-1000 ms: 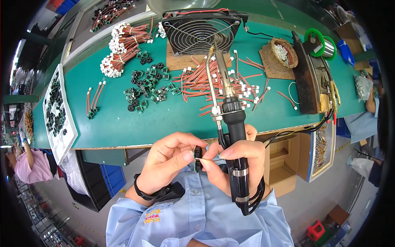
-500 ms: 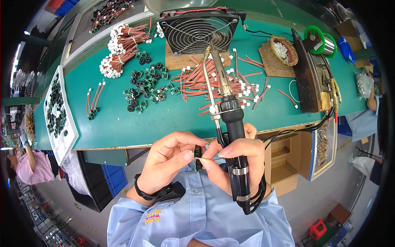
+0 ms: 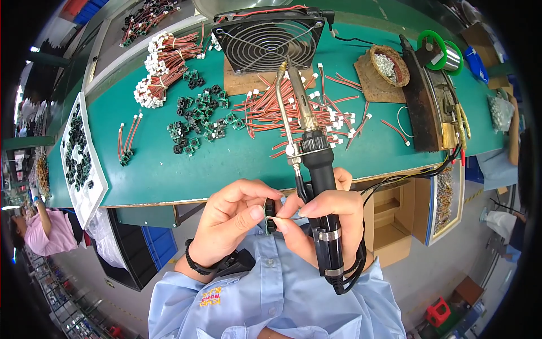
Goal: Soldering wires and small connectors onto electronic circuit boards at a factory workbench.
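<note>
My left hand point(image 3: 223, 223) pinches a small green circuit board point(image 3: 269, 221) with black parts on it, held on edge in front of my chest. My right hand point(image 3: 302, 240) grips a black soldering iron point(image 3: 322, 169), its tip and a thin metal feed tube pointing away from me. The same hand's thumb and fingertip pinch what looks like a thin wire end at the board. Beyond the iron lies a loose pile of red-and-black wire leads point(image 3: 276, 107) with white plugs. Left of it sits a cluster of small circuit boards point(image 3: 197, 116).
A black fan point(image 3: 265, 48) stands at the back. Bundled leads point(image 3: 161, 68) lie left of it. At far left is a white tray point(image 3: 99, 183) of boards. A round dish point(image 3: 389, 65), a long dark block point(image 3: 420, 107) and a solder spool point(image 3: 432, 45) stand right.
The board has turned slightly between my fingers. Both hands and the iron stay nearly in place, while the whole view shifts a little.
</note>
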`<state>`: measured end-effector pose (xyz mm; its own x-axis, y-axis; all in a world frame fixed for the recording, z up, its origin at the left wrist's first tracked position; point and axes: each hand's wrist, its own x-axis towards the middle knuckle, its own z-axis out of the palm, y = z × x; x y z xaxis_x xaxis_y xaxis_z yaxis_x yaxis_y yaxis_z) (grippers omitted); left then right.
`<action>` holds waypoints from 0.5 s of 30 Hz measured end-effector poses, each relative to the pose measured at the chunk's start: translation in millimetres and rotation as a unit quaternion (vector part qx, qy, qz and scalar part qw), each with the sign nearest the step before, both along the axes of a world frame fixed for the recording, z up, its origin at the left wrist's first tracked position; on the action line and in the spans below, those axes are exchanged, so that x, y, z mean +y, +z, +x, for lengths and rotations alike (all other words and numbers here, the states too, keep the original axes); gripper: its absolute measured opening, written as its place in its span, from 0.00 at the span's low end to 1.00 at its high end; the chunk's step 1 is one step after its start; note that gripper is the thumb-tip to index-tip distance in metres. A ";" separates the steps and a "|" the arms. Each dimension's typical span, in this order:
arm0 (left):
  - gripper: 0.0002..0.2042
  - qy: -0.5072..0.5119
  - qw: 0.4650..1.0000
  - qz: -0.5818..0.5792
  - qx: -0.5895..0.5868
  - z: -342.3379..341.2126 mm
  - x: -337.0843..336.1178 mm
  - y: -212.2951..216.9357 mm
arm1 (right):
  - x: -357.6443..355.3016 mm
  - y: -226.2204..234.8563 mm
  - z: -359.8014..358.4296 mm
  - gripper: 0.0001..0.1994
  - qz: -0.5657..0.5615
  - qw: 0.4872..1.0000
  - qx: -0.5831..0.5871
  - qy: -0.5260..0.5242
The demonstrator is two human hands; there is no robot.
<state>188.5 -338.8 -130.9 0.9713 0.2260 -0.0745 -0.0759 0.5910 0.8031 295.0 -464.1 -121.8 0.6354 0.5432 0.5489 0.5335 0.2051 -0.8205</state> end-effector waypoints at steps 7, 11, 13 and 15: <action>0.12 -0.004 1.000 -0.002 -0.005 0.9 -0.5 0.3 | -1.2 0.1 0.0 0.21 0.001 1.000 0.009 0.004; 0.12 -0.002 1.000 0.000 0.007 0.7 -1.3 -0.5 | -1.1 0.4 0.2 0.21 0.005 1.000 0.016 0.004; 0.12 0.000 1.000 0.000 0.003 0.9 -2.0 -1.3 | -1.5 0.3 0.2 0.21 0.005 1.000 0.017 0.003; 0.12 0.001 1.000 0.000 0.002 1.4 -2.4 -1.5 | -2.0 -0.3 0.3 0.21 0.005 1.000 0.018 0.003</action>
